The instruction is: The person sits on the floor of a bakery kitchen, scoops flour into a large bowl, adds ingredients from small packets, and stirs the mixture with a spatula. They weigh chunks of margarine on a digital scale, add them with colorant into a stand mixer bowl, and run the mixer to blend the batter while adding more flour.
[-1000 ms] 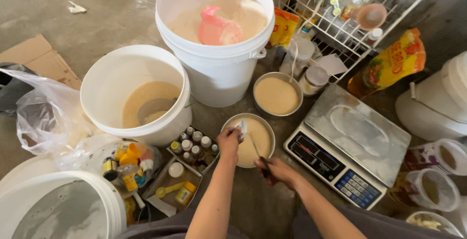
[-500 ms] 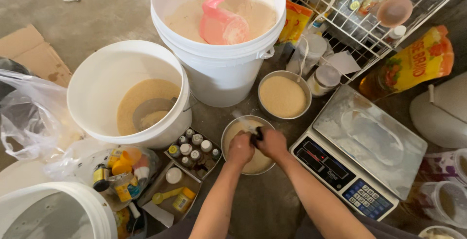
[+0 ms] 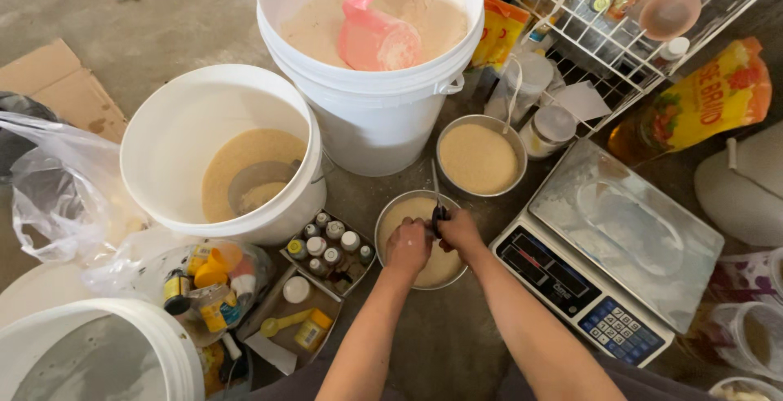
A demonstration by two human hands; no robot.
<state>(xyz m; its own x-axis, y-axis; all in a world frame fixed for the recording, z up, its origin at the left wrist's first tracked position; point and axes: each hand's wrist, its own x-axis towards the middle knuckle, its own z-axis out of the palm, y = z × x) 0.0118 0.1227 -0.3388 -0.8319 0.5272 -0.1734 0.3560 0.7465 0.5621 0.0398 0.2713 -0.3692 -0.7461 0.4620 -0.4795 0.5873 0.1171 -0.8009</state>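
- Over the small metal bowl (image 3: pixel 424 242) on the concrete floor, I see both of my hands meeting, knuckles almost touching.
- My left hand (image 3: pixel 408 243) is curled into a loose fist above the pale powder in that bowl; I cannot tell what, if anything, it pinches.
- My right hand (image 3: pixel 461 232) is closed around the dark handle of a thin tool (image 3: pixel 437 205), whose narrow metal end sticks up past the far rim of the bowl.
- The bowl lies directly under both hands, so that only its left edge and near rim show clearly.
- Just beyond it stands a second metal bowl (image 3: pixel 481 156) filled with a tan, grainy powder.
- To the right of my hands, just beside the bowl, sits a kitchen scale (image 3: pixel 608 250) with a dusty steel top.
- To the left lies a small tray of little capped bottles (image 3: pixel 329 242), near the bowl but not touching it.
- Farther left is a white bucket (image 3: pixel 220 152) holding tan powder and a metal scoop.
- At the top stands a taller white bucket (image 3: pixel 371 50) of flour with a pink scoop (image 3: pixel 375 38) resting in it.
- A white wire rack (image 3: pixel 620 34) with jars and a yellow bag (image 3: pixel 705 99) fill the upper right.
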